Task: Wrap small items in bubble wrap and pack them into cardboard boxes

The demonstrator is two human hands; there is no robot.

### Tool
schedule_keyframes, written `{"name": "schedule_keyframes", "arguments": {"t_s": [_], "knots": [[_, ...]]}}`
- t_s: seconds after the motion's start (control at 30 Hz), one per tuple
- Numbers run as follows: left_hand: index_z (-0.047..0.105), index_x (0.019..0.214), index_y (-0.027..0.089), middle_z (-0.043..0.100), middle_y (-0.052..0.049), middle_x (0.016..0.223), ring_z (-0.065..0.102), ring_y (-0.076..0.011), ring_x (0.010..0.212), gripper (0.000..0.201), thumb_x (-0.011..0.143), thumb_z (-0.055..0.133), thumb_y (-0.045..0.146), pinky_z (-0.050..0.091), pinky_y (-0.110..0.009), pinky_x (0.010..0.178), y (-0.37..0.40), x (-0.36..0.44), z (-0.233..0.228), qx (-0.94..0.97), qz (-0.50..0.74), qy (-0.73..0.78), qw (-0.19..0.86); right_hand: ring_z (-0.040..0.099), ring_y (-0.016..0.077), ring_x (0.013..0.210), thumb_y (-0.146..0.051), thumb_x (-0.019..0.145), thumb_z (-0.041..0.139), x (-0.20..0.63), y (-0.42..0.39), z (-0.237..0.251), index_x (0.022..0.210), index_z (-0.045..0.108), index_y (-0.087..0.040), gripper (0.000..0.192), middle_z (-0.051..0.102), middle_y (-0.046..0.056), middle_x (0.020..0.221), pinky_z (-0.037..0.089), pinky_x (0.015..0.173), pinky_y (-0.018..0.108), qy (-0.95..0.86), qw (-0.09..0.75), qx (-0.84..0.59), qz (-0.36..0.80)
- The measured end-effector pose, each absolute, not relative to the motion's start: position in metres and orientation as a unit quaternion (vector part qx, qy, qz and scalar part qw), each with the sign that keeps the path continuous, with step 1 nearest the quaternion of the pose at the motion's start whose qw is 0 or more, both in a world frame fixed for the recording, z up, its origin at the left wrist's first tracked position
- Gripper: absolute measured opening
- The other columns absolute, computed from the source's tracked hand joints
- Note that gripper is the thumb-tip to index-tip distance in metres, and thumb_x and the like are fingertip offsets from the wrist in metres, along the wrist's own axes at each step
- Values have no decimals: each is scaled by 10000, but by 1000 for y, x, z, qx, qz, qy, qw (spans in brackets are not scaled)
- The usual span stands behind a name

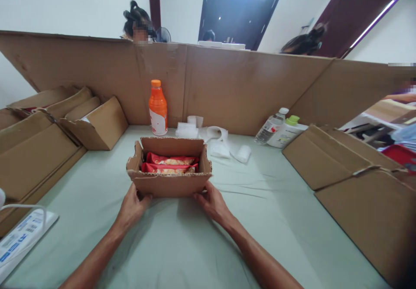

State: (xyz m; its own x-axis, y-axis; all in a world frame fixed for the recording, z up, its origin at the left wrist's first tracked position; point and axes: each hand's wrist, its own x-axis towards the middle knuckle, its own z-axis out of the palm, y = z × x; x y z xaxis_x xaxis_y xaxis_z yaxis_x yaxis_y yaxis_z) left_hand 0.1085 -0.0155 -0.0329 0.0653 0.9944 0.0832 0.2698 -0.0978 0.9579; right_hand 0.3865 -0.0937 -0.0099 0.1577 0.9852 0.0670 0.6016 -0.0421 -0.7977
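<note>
Small box [173, 186], open-topped, brown cardboard, at mid-surface in front of the person, long side facing them. Two red packets [170, 168] lie inside, one behind the other, lengthwise.

Left hand [134, 204] at the box's lower left corner: thumb along the front face near the bottom edge, the other fingers bent round the end, mostly hidden. Right hand [212, 204] mirrors it at the lower right corner. Fingers of both hands parted only by the cardboard between them; box held from both ends. Whether its base touches the surface, cannot tell.

Surface [260, 228] covered by pale green cloth, creased in places. Behind the box, slightly left: orange bottle [158, 107], upright, cap on. Just right of it, white rolls [187, 129], then a loose white strip [218, 136] and another small roll [242, 154] lying nearer the box.

Farther right: clear bottle [271, 126], tilted, beside a white bottle [284, 134] with a green cap, also leaning.

Larger cardboard boxes [35, 159] along the left; more boxes [364, 202] at right. Near left edge, white power strip [22, 241] with a cable. Tall cardboard panel [234, 89] across the back; people's heads [138, 20] show above it.
</note>
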Motion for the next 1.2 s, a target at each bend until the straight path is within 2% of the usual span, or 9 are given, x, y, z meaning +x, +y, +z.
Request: {"name": "schedule_keyframes", "arguments": {"t_s": [0.17, 0.27, 0.4, 0.57, 0.7, 0.83, 0.97, 1.07, 1.2], "knots": [[540, 1127, 180, 664, -73, 1050, 629, -268, 1011, 540, 641, 671, 376, 508, -395, 906, 11, 125, -44, 588, 463, 538, 388, 640, 196, 834, -238, 812, 586, 389, -68, -21, 1316, 544, -193, 508, 709, 58, 1014, 519, 761, 332, -586, 387, -650, 289], [551, 1115, 177, 654, -68, 997, 618, -257, 943, 520, 672, 671, 422, 514, -377, 837, 13, 125, -51, 603, 449, 551, 363, 669, 206, 943, -281, 841, 573, 412, -71, -30, 1301, 582, -205, 466, 699, 92, 1148, 542, 799, 345, -604, 407, -618, 295], [560, 1059, 182, 634, -63, 933, 593, -254, 863, 500, 684, 654, 499, 496, -369, 765, 9, 125, -49, 623, 416, 583, 315, 591, 271, 1211, -368, 870, 565, 478, -70, -28, 1144, 680, -235, 325, 623, 118, 1341, 511, 948, 437, -603, 421, -669, 108], [516, 971, 210, 610, -54, 875, 582, -269, 814, 500, 651, 647, 571, 473, -382, 728, 4, 129, -44, 615, 384, 625, 289, 479, 321, 1322, -339, 785, 607, 564, -41, -15, 1149, 670, -176, 404, 558, 171, 1408, 365, 1096, 502, -472, 354, -807, -40], [504, 965, 220, 592, -42, 860, 572, -265, 805, 496, 652, 636, 581, 467, -374, 717, 3, 130, -44, 616, 374, 632, 283, 550, 352, 1191, -325, 721, 641, 590, -22, -23, 1044, 696, -168, 363, 639, 182, 1264, 386, 1028, 519, -415, 359, -836, -21], [497, 975, 219, 587, -43, 871, 567, -260, 809, 496, 667, 626, 585, 458, -366, 711, 3, 130, -45, 623, 371, 631, 277, 614, 273, 951, -308, 704, 588, 602, -20, -33, 881, 700, -176, 248, 713, 117, 972, 454, 897, 412, -366, 418, -831, -6], [486, 957, 219, 571, -33, 840, 562, -258, 781, 503, 655, 625, 596, 461, -372, 697, 2, 130, -42, 623, 373, 629, 276, 553, 186, 637, -411, 747, 502, 606, -37, -26, 795, 660, -156, 304, 612, 27, 637, 466, 625, 307, -308, 516, -799, 9], [482, 949, 222, 564, -23, 826, 562, -252, 768, 486, 672, 632, 593, 470, -377, 701, 0, 129, -41, 624, 377, 623, 283, 554, 163, 609, -452, 745, 517, 594, -63, -13, 845, 663, -152, 348, 593, 0, 638, 476, 590, 287, -294, 583, -757, 13], [508, 988, 218, 586, -27, 849, 581, -261, 795, 463, 701, 659, 550, 487, -400, 749, 0, 128, -44, 627, 386, 615, 282, 611, 174, 707, -433, 736, 621, 557, -110, 8, 959, 695, -157, 362, 666, 19, 775, 523, 695, 319, -306, 623, -720, 14]]}}
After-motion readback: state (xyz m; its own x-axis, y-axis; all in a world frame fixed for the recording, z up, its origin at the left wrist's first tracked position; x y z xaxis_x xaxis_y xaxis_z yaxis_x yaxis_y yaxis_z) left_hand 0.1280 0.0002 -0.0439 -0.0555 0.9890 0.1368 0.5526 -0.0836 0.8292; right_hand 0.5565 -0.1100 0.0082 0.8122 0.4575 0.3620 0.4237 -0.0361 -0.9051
